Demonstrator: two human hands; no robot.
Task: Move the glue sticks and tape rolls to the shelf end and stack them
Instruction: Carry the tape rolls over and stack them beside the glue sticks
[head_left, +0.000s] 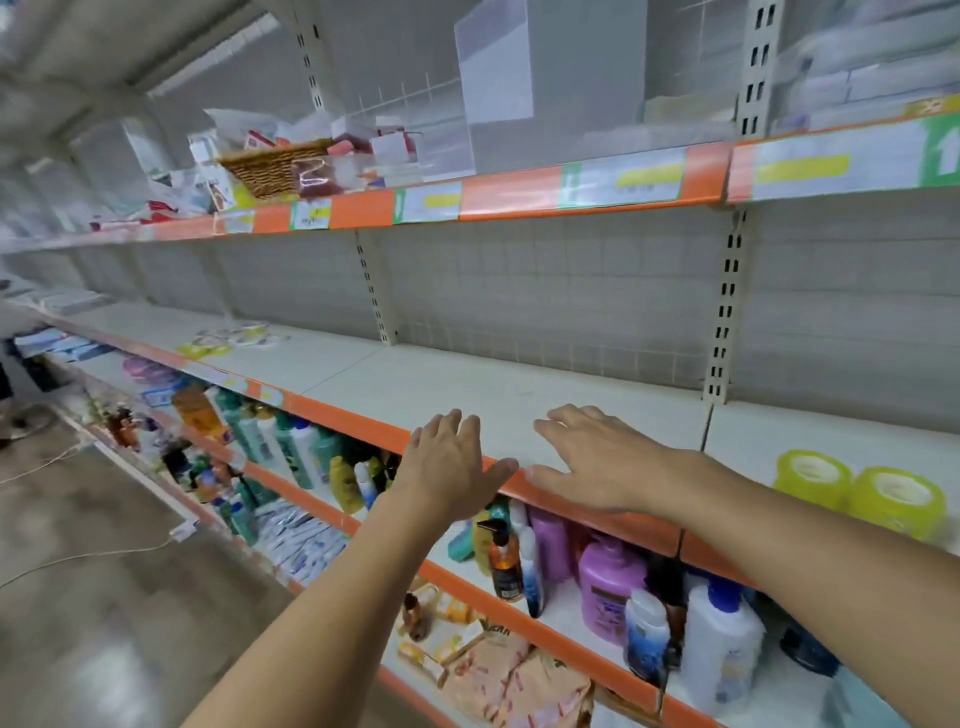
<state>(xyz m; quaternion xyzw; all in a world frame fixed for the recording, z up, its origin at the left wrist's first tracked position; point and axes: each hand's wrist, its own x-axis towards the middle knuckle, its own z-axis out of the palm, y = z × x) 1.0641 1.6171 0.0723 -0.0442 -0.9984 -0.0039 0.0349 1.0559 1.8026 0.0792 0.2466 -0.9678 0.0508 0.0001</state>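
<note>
Two yellow-green tape rolls (857, 491), squat cylinders with pale round tops and a translucent, glossy wrap, stand upright and just beside each other at the right of the middle shelf (467, 379), close behind its front lip. A further cluster of flat, ring-shaped rolls (228, 338) in pale yellow and white lies far to the left on the same shelf; blur hides their detail. Glue sticks cannot be made out.

The shelf itself is a matte, off-white metal board edged with a smooth orange strip (353, 418). Behind it runs a grey back panel of small square grid, crossed by slotted cream uprights (724, 312).

Left hand (447, 473): palm down, fingers straight and slightly spread over the orange strip, thumb out to the side; it holds nothing. Right hand (592, 457): likewise flat and spread, fingers reaching onto the white board, thumb at the strip; it holds nothing. The two thumbs nearly meet. Both hands are well apart from the tape rolls.

The upper shelf carries a woven wicker basket (270, 166), small cartons and a clear plastic divider (493, 67). The lower shelf holds plastic bottles (608, 582): lilac, white, teal, and one amber pump bottle (504, 561).
</note>
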